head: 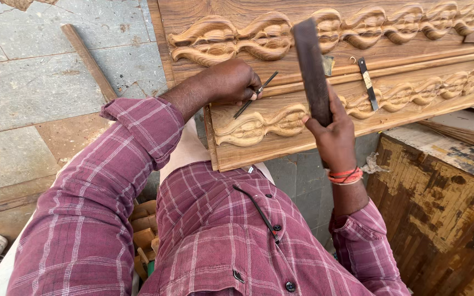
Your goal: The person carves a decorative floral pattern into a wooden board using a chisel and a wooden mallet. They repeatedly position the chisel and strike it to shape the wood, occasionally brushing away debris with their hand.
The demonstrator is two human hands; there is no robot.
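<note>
Head view looks down over your plaid maroon shirt at a long carved plank of pale brown wood with two rows of wavy scroll relief, lying across a worn brown wooden bench. Your left hand is curled shut around a thin dark metal chisel, fingers pressed together near its upper end, and the blade runs down and to the left from that grip until its tip meets the plank just above the near scroll row. Your right hand is closed around the lower end of a flat dark wooden mallet bar, which stands up and away from that grip, raised over the plank and just to the right of the chisel's head, not touching it. Red and orange thread bands circle the wrist below that grip. Farther right of the mallet hand, a second dark chisel with a pale band lies loose on the plank between the two scroll rows. Left of the chisel hand, a slim brown wooden stick lies on the grey stone-tiled floor, well apart from the plank. Below your left sleeve, small pale wood blocks sit in a heap.
</note>
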